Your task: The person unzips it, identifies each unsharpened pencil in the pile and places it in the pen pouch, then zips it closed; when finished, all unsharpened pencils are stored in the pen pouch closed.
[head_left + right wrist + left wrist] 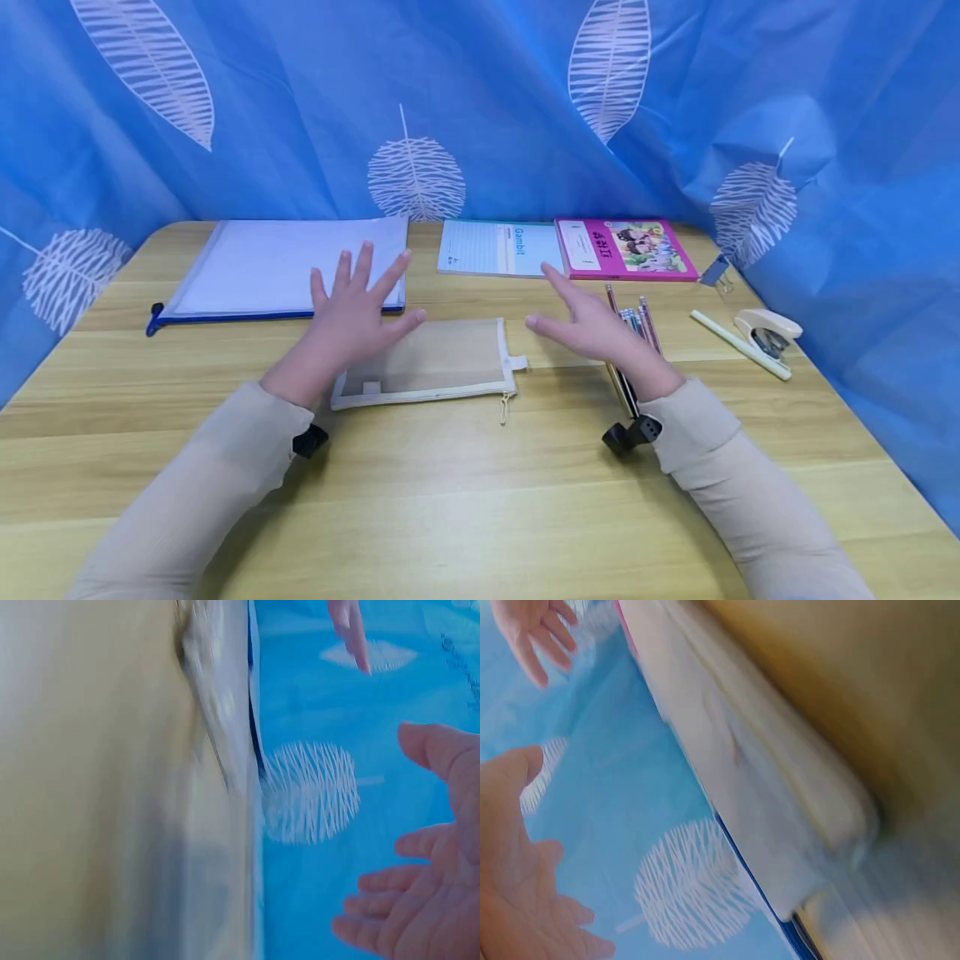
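Both hands are raised over the table with nothing in them. My left hand, fingers spread, overlaps the left end of a beige mesh zip pouch and the lower edge of a white zip document folder with blue trim. To the right of the pouch, my right hand has its thumb and index finger extended; the other fingers are hidden in the head view. In the right wrist view its fingers are loosely extended. A bunch of pencils lies partly hidden behind the right hand and wrist.
Along the back edge lie a light blue notebook and a pink book. At the right are a blue binder clip, a pale green stick and a white stapler. A blue curtain hangs behind the table.
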